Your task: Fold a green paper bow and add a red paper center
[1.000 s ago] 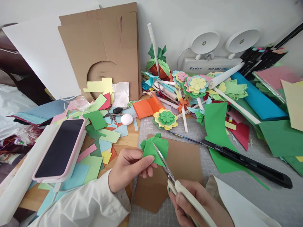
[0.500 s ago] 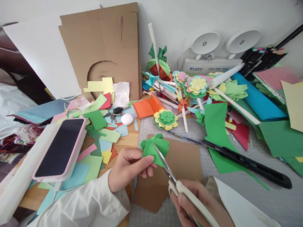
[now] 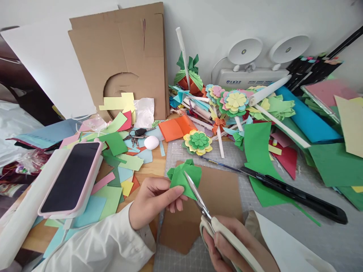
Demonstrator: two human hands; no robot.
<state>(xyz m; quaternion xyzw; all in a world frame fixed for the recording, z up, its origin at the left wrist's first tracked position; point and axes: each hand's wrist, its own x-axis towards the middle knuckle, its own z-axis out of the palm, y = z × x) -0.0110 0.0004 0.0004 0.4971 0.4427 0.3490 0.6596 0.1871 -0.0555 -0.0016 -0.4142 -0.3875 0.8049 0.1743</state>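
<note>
My left hand [image 3: 154, 200] pinches a folded green paper piece [image 3: 184, 178] above a brown cardboard sheet [image 3: 218, 196]. My right hand [image 3: 229, 245] grips the white handles of a pair of scissors [image 3: 204, 209], low in the view. The scissor blades reach up and left into the right side of the green paper. Both sleeves are white.
A phone in a pink case [image 3: 70, 177] lies at the left on coloured paper scraps. A black utility knife [image 3: 295, 194] rests on the grey cutting mat [image 3: 283, 226] at the right. Paper flowers [image 3: 198, 141], rolled paper sticks, keys [image 3: 136, 134] and leaning cardboard [image 3: 119, 56] crowd the back.
Hardly anything differs; the view has shifted very slightly and the scissors stay in the green paper.
</note>
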